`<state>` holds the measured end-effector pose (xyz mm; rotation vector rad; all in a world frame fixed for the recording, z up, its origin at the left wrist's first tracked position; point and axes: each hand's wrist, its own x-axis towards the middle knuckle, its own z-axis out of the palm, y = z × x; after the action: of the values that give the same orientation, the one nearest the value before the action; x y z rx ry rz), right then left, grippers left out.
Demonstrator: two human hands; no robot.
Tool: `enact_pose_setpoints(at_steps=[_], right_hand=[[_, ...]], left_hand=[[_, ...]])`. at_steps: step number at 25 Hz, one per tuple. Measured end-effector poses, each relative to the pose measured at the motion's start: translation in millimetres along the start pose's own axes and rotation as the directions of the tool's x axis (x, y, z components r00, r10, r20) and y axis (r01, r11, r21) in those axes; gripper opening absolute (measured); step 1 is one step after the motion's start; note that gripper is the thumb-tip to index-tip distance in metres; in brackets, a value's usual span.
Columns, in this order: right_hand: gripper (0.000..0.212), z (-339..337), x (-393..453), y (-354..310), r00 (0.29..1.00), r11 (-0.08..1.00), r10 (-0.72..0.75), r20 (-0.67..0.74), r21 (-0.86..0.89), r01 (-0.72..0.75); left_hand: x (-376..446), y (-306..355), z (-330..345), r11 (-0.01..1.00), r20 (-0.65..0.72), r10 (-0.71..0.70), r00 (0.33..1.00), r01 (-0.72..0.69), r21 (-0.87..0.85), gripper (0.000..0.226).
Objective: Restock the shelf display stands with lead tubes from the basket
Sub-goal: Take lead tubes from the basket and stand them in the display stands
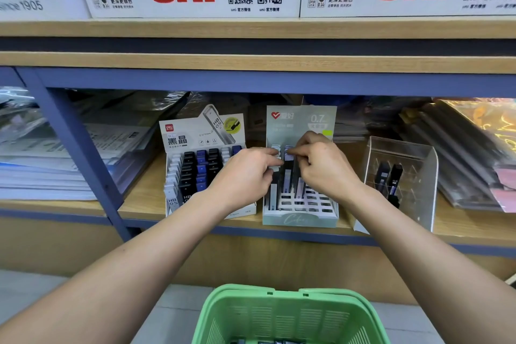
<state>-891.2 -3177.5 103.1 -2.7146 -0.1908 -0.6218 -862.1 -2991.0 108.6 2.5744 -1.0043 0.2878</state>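
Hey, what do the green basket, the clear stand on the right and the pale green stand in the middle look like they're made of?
Green basket: moulded plastic, matte, with slotted walls. Clear stand: probably acrylic, see-through with glossy edges. Pale green stand: likely printed cardboard, with a flat printed back card and a cut grid.

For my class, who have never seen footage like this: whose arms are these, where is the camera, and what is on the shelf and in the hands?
One picture, from a camera worn on a person's head, looking down at their own bare arms. On the wooden shelf stand three displays: a nearly full white stand, a mint-green stand with empty slots, and a clear stand. The left hand and right hand pinch lead tubes at the green stand. Below sits a green basket.
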Motion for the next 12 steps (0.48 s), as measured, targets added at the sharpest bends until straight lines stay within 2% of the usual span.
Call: enact_pose_setpoints(at_steps=[4, 8, 10, 12], right_hand=[[0.035, -5.9, -2.4, -0.2, 0.995, 0.996, 0.038, -0.089, 0.085, -0.031], [0.029, -11.1, -16.8, -13.5, 0.979, 0.979, 0.087, -0.183, 0.197, -0.051], [0.029, -10.4, -32.4, -24.1, 0.983, 0.969, 0.094, -0.157, 0.242, -0.054], [0.028, -6.0, -52.3, -31.6, 0.993, 0.966, 0.095, -0.068, 0.249, -0.075]], left_hand=[[-2.6, 3.2, -3.4, 1.0, -0.044, 0.001, 0.999, -0.002, -0.028, 0.042], [-10.3, 7.4, -5.4, 0.998, -0.133, -0.02, 0.991, 0.012, -0.061, 0.032], [-21.4, 13.7, -3.8, 0.999, -0.128, -0.006, 0.992, 0.0, -0.045, 0.026], [-37.0, 20.5, 2.4, 0.999, -0.077, 0.0, 0.997, -0.003, -0.043, 0.021]])
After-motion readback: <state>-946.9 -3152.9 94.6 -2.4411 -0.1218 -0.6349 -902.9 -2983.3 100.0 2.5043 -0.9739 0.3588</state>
